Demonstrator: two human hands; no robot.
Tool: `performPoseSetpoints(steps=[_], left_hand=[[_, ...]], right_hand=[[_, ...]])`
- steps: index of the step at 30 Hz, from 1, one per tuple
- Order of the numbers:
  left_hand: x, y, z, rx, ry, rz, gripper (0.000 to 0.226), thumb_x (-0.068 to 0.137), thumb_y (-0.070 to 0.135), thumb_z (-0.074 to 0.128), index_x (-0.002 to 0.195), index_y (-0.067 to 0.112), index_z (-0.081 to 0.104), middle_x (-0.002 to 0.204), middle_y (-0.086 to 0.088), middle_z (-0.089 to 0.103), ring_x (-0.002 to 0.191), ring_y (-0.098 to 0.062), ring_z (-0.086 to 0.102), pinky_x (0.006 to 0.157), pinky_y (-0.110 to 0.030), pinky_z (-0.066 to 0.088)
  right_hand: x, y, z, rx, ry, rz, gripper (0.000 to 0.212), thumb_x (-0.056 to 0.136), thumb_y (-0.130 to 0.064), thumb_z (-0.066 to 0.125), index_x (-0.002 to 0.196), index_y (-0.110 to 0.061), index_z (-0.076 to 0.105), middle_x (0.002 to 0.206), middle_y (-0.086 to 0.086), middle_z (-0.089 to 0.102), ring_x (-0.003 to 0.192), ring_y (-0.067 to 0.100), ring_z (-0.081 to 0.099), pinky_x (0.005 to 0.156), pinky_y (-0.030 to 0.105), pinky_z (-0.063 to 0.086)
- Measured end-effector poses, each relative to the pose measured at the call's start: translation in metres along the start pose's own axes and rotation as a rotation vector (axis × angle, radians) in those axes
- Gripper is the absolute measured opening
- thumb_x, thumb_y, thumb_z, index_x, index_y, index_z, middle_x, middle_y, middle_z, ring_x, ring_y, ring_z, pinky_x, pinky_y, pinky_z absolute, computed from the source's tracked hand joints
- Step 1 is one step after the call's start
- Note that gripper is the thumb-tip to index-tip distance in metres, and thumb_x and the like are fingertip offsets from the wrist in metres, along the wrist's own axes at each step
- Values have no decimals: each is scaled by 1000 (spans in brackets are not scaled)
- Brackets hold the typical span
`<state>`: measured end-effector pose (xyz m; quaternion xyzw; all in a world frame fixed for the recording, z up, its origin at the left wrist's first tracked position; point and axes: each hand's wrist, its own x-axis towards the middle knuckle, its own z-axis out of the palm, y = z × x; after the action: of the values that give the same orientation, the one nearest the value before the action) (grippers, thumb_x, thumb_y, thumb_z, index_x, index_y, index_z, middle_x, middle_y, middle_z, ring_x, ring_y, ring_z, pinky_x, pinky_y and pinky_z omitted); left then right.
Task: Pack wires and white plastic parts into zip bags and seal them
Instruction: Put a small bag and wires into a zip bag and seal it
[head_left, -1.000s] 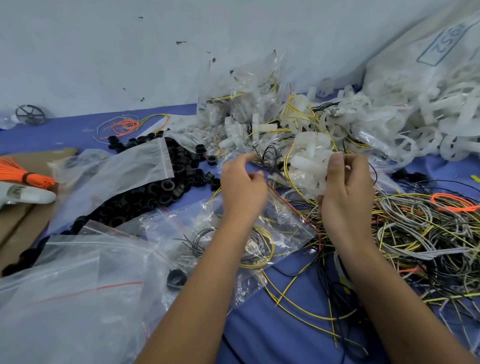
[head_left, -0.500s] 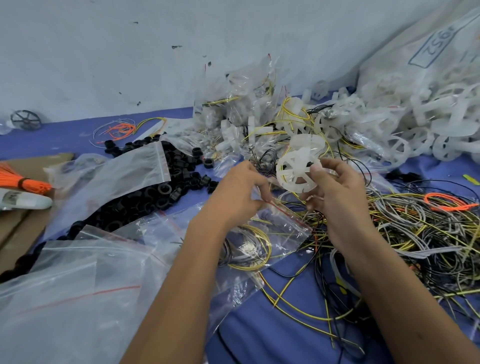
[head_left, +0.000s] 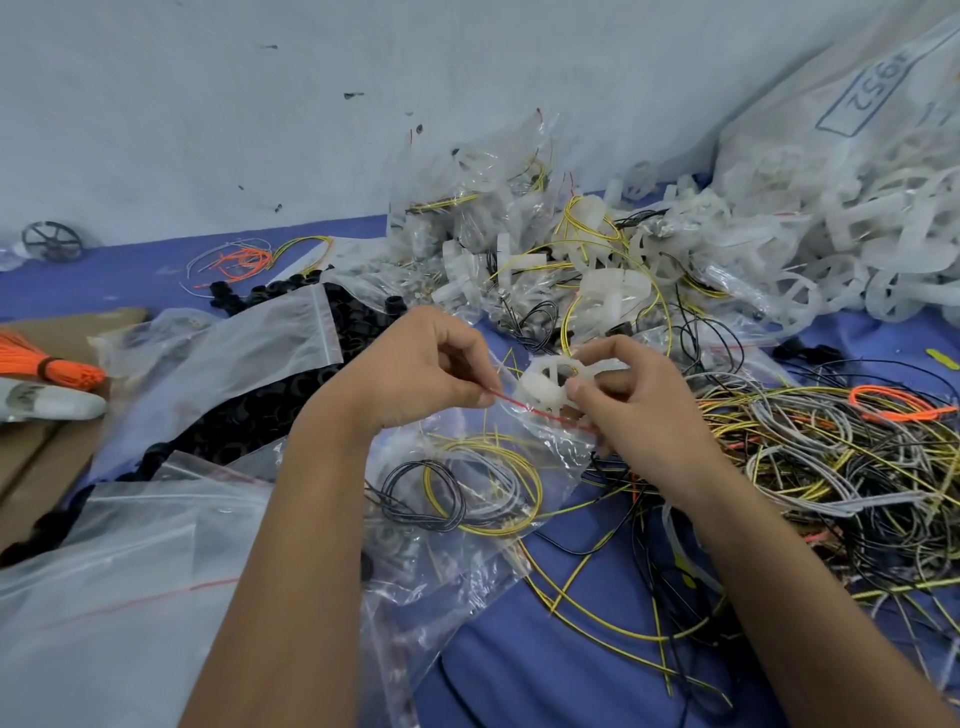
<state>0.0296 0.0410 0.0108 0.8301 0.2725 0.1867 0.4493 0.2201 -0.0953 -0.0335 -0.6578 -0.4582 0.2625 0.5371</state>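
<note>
Head view, nearest: I've got both forearms reaching in over loose empty bags (head_left: 104, 571) on the blue tabletop (head_left: 545, 675).
Zip bag: the zip bag (head_left: 483, 499) lies just under my hands, mouth up, black, yellow and grey wire coils (head_left: 467, 488) already inside.
Left grip: left hand (head_left: 415, 374) pinches the bag's red-lined lip between thumb and forefinger, holding the mouth apart.
Right grip: right hand (head_left: 628, 410) is curled round a white plastic wheel (head_left: 550, 384), poised right at the mouth.
Handling: film looks thin, slick and floppy, so I'd hold it by the stiffer zip strip; the wheel seems light and rigid, best held by its rim, though the spokes could snag on wire.
Right of that: a loose wire tangle (head_left: 831, 467).
Left: black rings (head_left: 291, 384) spill under another bag.
Farthest: packed bags (head_left: 493, 208) and a heap of white wheels (head_left: 831, 249) against the wall.
</note>
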Motion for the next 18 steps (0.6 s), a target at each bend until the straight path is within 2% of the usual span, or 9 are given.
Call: performPoseSetpoints(steps=[2, 4, 5, 7, 8, 11, 13, 16, 18], left_hand=[[0, 2, -1, -10, 2, 10, 21, 76, -17, 78, 78, 4, 77, 79, -1, 78, 76, -11, 75, 72, -19, 56], [2, 2, 1, 24, 8, 8, 23, 77, -18, 77, 77, 5, 77, 79, -1, 78, 77, -12, 75, 73, -23, 58], [3, 2, 2, 51, 10, -2, 25, 77, -18, 77, 76, 7, 77, 80, -3, 78, 80, -16, 76, 75, -29, 61], [5, 2, 6, 116, 3, -34, 27, 78, -16, 76, 72, 11, 76, 86, -7, 78, 88, -25, 76, 84, -43, 63], [5, 2, 8, 148, -6, -53, 29, 78, -15, 76, 70, 13, 76, 88, -6, 78, 91, -26, 75, 86, -45, 62], [5, 0, 13, 200, -48, -103, 33, 78, -14, 74, 65, 16, 75, 92, -2, 77, 95, -24, 74, 86, -46, 61], [3, -2, 16, 210, -81, -128, 30, 78, -13, 74, 66, 14, 75, 94, -2, 76, 96, -21, 74, 86, -46, 61], [3, -2, 19, 215, -105, -137, 22, 79, -11, 77, 70, 9, 77, 90, -1, 77, 92, -21, 74, 84, -45, 62], [4, 0, 17, 217, -103, -136, 21, 79, -11, 76, 72, 9, 77, 81, 2, 77, 84, -23, 74, 81, -43, 62]], right_hand=[[0, 2, 3, -211, 57, -92, 16, 93, -16, 67, 106, -23, 62, 68, -9, 75, 61, 4, 69, 57, 17, 50], [0, 4, 4, -309, 100, -140, 18, 91, -20, 69, 106, -26, 61, 68, -10, 74, 63, 3, 68, 61, 22, 50], [1, 4, 4, -300, 116, -147, 18, 91, -21, 69, 106, -27, 61, 69, -9, 74, 64, 5, 69, 62, 26, 53], [2, 5, 4, -151, 144, -112, 15, 93, -21, 67, 106, -26, 61, 72, -7, 76, 64, 8, 71, 60, 29, 55], [3, 4, 3, -33, 156, -71, 12, 95, -21, 66, 105, -24, 61, 74, -4, 77, 61, 10, 71, 55, 30, 54], [5, -1, 1, 445, 98, 61, 9, 101, -19, 61, 103, -11, 57, 81, 9, 77, 57, 20, 67, 46, 26, 49], [5, -4, 2, 698, 2, 119, 17, 104, -21, 54, 103, -4, 58, 89, 15, 75, 68, 27, 72, 53, 27, 55], [3, -6, 8, 741, -123, 168, 33, 107, -28, 45, 107, 3, 60, 100, 27, 73, 86, 42, 74, 69, 38, 63], [1, -4, 12, 640, -187, 199, 38, 108, -31, 43, 115, 4, 58, 103, 25, 74, 88, 43, 74, 76, 44, 64]])
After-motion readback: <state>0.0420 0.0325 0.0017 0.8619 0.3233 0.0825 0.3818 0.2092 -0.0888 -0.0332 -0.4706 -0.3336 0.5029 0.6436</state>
